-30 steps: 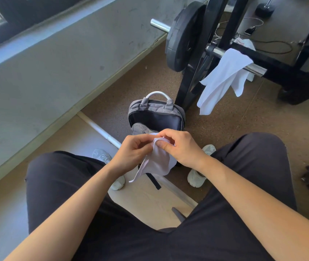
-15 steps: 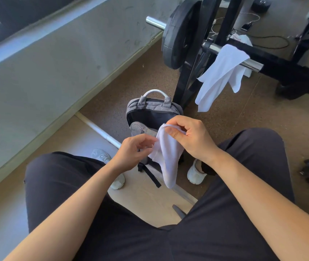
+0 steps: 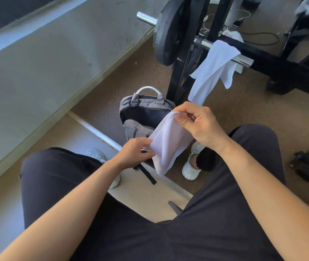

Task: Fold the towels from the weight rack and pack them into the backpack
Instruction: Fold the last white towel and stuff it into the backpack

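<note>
A small white towel [image 3: 168, 142] hangs between my hands above my knees. My right hand [image 3: 199, 124] pinches its top edge, raised higher. My left hand [image 3: 135, 152] grips its lower left edge. Behind the towel a grey backpack [image 3: 144, 112] stands upright on the floor with its main compartment unzipped and dark inside. A second white towel [image 3: 212, 70] is draped over the chrome bar of the black weight rack [image 3: 183, 72], hanging down to the right of the backpack.
A black weight plate [image 3: 168, 32] sits on the bar's left end. A grey wall runs along the left. My white shoes [image 3: 191, 166] flank the backpack. A cable and charger lie on the floor behind the rack. Dark equipment stands at the right edge.
My hands have drawn apart: the right hand lifted the towel's top edge up and right, the left slid down to its lower edge, and the bunched towel has spread out.
</note>
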Motion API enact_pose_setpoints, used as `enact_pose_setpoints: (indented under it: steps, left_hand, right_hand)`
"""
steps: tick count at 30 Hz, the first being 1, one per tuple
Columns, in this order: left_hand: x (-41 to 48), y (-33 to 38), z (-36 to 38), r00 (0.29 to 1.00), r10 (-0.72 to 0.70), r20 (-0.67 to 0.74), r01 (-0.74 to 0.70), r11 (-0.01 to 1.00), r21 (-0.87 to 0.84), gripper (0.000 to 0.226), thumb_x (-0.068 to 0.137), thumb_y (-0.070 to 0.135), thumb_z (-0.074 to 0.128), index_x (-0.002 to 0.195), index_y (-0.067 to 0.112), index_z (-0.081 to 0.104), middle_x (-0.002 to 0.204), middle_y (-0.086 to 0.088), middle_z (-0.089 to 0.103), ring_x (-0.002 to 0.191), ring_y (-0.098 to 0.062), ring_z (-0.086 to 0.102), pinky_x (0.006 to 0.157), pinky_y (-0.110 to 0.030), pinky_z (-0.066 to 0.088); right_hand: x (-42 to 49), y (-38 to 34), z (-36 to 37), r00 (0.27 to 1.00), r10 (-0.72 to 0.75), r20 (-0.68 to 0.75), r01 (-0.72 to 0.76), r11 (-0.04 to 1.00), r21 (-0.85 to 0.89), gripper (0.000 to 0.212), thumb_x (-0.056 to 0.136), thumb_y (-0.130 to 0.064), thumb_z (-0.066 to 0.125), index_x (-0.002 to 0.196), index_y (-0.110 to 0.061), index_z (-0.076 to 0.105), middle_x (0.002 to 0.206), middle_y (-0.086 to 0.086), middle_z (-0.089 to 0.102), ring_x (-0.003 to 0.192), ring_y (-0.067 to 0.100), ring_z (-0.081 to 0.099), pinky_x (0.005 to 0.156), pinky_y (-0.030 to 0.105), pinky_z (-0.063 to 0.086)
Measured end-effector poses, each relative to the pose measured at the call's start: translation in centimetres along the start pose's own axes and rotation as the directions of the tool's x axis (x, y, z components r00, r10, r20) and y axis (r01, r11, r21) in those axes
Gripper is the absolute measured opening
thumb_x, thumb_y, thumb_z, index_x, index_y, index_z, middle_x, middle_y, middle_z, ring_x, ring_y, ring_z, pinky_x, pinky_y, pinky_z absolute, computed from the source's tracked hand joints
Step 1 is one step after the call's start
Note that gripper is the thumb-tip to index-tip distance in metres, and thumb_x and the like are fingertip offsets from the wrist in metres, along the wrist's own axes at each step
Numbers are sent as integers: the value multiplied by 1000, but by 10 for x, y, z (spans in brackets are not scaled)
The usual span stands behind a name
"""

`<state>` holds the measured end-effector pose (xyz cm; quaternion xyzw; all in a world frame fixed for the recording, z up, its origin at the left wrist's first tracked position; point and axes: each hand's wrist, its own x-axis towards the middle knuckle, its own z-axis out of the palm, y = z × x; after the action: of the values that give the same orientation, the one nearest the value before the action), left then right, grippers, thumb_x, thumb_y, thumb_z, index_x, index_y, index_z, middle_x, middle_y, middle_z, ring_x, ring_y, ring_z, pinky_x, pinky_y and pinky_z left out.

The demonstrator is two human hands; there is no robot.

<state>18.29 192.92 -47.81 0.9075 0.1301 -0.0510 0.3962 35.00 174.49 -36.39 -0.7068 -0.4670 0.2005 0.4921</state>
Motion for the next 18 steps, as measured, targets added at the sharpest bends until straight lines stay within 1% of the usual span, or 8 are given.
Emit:
enact_pose_setpoints:
  steps: [3, 5, 7, 10, 12, 15, 17, 18]
  left_hand:
    - [-1, -12, 3, 999, -48, 9, 47, 997, 62, 24, 87, 39, 66, 77, 17, 61, 72, 3, 55, 72, -25, 52, 72, -51, 51]
    - [-2, -19, 5, 997, -76, 17, 75, 994, 85, 24, 88, 36, 64, 73, 18, 58, 66, 2, 46, 67, -24, 45, 70, -47, 49]
    - [-3, -24, 2, 995, -96, 16, 93, 990, 103, 24, 91, 35, 64, 76, 17, 59, 68, -3, 48, 67, -22, 43, 69, -45, 48]
    - [-10, -26, -17, 995, -80, -60, 85, 992, 94, 16, 95, 31, 68, 85, 18, 67, 69, -1, 56, 67, -21, 48, 67, -41, 49]
    - [-19, -21, -35, 981, -40, -188, 48, 998, 40, 12, 97, 21, 72, 86, 25, 71, 66, 9, 62, 62, -10, 53, 67, -34, 49]
    - [-30, 1, -55, 884, -31, -466, -56, 984, -172, 26, 99, 11, 68, 97, 37, 71, 78, 32, 68, 72, 10, 59, 70, -14, 46]
    - [-33, 13, -63, 792, -79, -605, -138, 943, -303, 28, 102, 9, 64, 104, 35, 71, 90, 28, 73, 81, 10, 61, 76, -11, 45]
    - [-34, 16, -67, 750, -103, -653, -161, 929, -332, 26, 102, 10, 63, 105, 35, 71, 85, 20, 73, 77, 6, 59, 73, -14, 44]
  right_hand:
    - [3, 2, -3, 993, 22, -120, -23, 1000, -8, 9, 101, -20, 60, 104, -18, 69, 85, -10, 66, 79, 4, 58, 74, 14, 44]
    - [5, 5, -5, 978, 42, -206, -44, 999, -8, 10, 102, -20, 59, 104, -18, 68, 83, -11, 66, 78, 3, 57, 73, 14, 45]
    - [6, 11, -9, 953, 77, -293, -83, 996, -11, 10, 102, -21, 58, 105, -20, 68, 85, -15, 65, 82, -1, 58, 75, 14, 46]
    - [8, 26, -15, 907, 126, -402, -162, 985, -57, 14, 103, -29, 57, 104, -21, 68, 92, 0, 69, 87, 10, 62, 80, 25, 51]
    - [8, 35, -20, 864, 145, -481, -206, 975, -77, 23, 103, -33, 56, 101, -15, 69, 87, 5, 68, 83, 16, 62, 77, 32, 53]
    - [7, 44, -30, 808, 165, -566, -267, 958, -101, 34, 102, -41, 53, 94, -12, 68, 80, 7, 66, 77, 20, 61, 72, 39, 53]
    - [7, 48, -34, 807, 166, -567, -284, 950, -127, 35, 102, -40, 53, 89, -11, 67, 76, 7, 64, 73, 20, 60, 68, 39, 50]
    - [7, 49, -33, 814, 172, -555, -285, 951, -123, 33, 102, -36, 54, 88, -8, 67, 74, 10, 63, 71, 21, 58, 66, 39, 48]
